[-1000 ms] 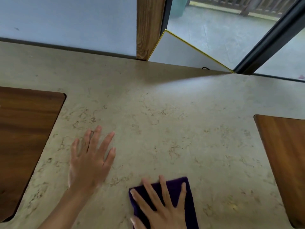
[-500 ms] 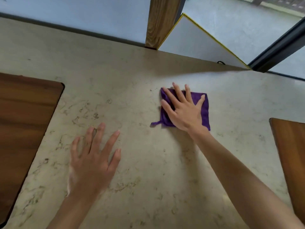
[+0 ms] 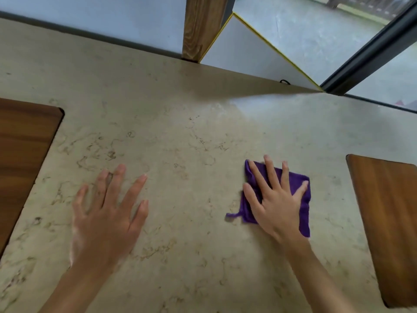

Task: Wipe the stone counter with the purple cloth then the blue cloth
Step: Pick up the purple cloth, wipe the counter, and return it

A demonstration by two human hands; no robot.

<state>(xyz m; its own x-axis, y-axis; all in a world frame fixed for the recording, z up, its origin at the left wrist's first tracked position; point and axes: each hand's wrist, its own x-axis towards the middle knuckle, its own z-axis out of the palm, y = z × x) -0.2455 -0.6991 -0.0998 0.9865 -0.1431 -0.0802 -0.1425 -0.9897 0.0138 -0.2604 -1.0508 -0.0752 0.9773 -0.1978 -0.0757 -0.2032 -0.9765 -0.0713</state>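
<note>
Hands, nearest: left hand spread wide and flat on the stone counter, holding nothing; right hand fingers splayed, pressing flat on the purple cloth, which lies folded right of centre, loose tail at its left. Wood panels, either side: left, right. Far edge: wooden post, glass beyond. Blue cloth: not in view. Risk: cloth bunching or slipping from under the open palm, since no fingers pinch it.

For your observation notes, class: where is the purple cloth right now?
In the head view, the purple cloth lies flat on the stone counter, right of centre, under the right hand, with the wooden board to its right.
</note>
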